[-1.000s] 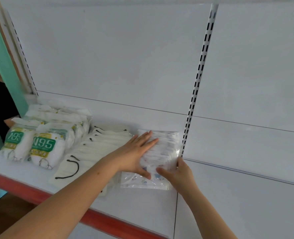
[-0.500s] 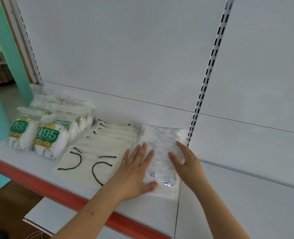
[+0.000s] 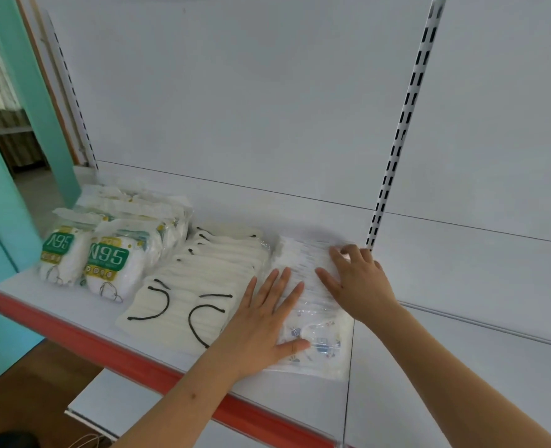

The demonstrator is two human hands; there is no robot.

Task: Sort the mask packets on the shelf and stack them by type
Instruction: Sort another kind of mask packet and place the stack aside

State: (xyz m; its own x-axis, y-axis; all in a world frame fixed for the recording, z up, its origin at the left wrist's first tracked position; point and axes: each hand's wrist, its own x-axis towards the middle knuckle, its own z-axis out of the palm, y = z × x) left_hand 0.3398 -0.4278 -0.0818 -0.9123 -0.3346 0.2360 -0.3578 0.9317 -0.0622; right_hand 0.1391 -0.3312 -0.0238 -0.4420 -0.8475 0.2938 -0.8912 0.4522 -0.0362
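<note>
Clear printed packets (image 3: 311,305): fanned row lying flat at the right end of the shelf (image 3: 74,313), running from the back panel toward the red front edge. Your left hand (image 3: 264,321) lies flat on the row's left side, fingers spread and straight, thumb across the front packet. Your right hand (image 3: 356,286) sits on the far right part, fingers bent with the tips on the packet edges near the slotted upright (image 3: 403,124); whether they pinch a packet or only press, you cannot tell. Likely reason for the hold: both hands bracket the row to square it and stop slippery film from sliding.

Just left, touching or nearly so: cream masks with black ear loops (image 3: 200,286), also a fanned row. Further left: N95 bags (image 3: 106,250), bulky, so leaning in two rows instead of lying flat.

Counts: three types, each in its own group. N95 rows: two fronts readable, the rest behind overlap too much to count. Cream and clear rows: many overlapping layers, exact number not countable. Hands: two, both on the clear row.

Judgement: sorting looks near done; this is tidying.
</note>
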